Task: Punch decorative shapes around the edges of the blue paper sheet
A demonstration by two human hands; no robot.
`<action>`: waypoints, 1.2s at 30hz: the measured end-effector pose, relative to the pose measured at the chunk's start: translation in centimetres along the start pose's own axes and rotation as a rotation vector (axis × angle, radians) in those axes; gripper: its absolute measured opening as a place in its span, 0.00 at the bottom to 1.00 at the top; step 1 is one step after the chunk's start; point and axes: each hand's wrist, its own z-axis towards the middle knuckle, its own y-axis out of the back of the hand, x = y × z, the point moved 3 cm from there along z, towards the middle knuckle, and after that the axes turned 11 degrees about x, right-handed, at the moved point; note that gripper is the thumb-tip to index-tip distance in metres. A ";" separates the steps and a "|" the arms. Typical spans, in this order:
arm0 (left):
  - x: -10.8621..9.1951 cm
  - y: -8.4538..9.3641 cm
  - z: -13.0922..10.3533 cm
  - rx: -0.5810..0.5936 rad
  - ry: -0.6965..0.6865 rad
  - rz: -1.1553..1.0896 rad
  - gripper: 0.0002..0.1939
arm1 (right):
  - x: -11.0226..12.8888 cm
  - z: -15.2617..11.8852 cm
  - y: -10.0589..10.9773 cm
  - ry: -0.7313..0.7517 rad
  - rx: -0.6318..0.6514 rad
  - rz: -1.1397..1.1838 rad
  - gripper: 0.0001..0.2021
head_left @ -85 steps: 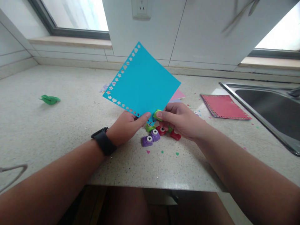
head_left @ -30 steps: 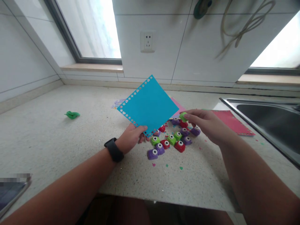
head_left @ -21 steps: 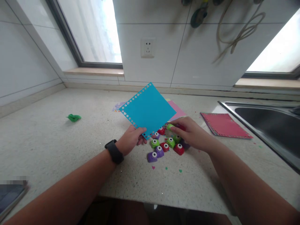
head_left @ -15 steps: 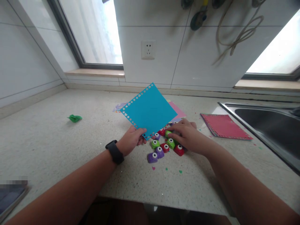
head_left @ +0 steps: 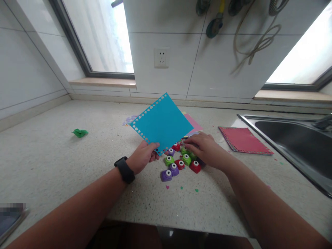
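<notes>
My left hand (head_left: 144,155) pinches the lower corner of a blue paper sheet (head_left: 162,122), thumb on top. The sheet is tilted up above the counter, with small shapes punched along its two left edges and part of its lower right edge. My right hand (head_left: 203,148) is over the far right of a group of small craft punches, fingers bent, thumb and forefinger a little apart. Just beside the thumb lies a green craft punch (head_left: 184,150). Closer to me sit a red punch (head_left: 195,166) and a purple punch (head_left: 166,175). Some punches are partly hidden under my right hand.
Behind the blue sheet lie pink paper (head_left: 194,123) and a pale purple punched piece (head_left: 128,120). A red punched sheet (head_left: 246,140) tops a stack beside the steel sink (head_left: 285,162). Crumpled green material (head_left: 80,132) rests at left. Paper bits dot the counter (head_left: 145,204).
The whole view has shifted slightly. My left hand still holds the blue sheet in nearly the same pose. My right thumb has moved slightly off the green punch.
</notes>
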 end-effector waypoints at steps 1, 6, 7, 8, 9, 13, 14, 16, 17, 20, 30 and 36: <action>-0.1 0.0 0.0 0.003 0.000 -0.001 0.11 | -0.2 0.0 0.2 -0.002 -0.058 0.031 0.12; -0.2 0.0 -0.1 -0.005 0.009 0.010 0.14 | -1.3 -0.4 1.4 -0.070 -0.319 0.139 0.12; -0.2 0.0 -0.1 -0.011 0.008 0.011 0.14 | -1.4 -0.5 1.5 -0.076 -0.336 0.142 0.13; -0.2 0.0 -0.1 -0.014 0.006 0.011 0.14 | -1.5 -0.5 1.5 -0.072 -0.338 0.137 0.14; -0.2 0.0 0.0 -0.016 0.005 0.010 0.14 | -1.5 -0.5 1.5 -0.053 -0.322 0.126 0.15; -0.2 0.0 0.0 -0.027 0.004 0.008 0.14 | -0.6 -0.1 0.7 0.061 -0.149 0.054 0.19; -0.2 0.0 0.0 -0.030 0.004 0.008 0.14 | -0.4 0.0 0.5 0.072 -0.099 0.039 0.19; -0.2 0.0 -0.1 -0.035 0.002 0.007 0.13 | -0.3 0.0 0.1 0.071 -0.026 0.026 0.20; -0.2 0.0 -0.1 -0.036 0.001 0.007 0.13 | -0.4 0.0 0.0 0.073 -0.007 0.034 0.20; -0.1 0.0 0.0 -0.035 0.003 0.006 0.13 | -1.3 -0.2 0.4 0.079 -0.046 0.115 0.21; 0.1 0.2 -0.1 -0.041 0.021 -0.028 0.13 | -4.0 0.3 -0.1 -0.136 -0.054 -0.035 0.12; -0.5 -0.3 -0.3 -0.047 0.011 -0.047 0.12 | -3.5 0.0 0.6 -0.106 -0.105 0.157 0.09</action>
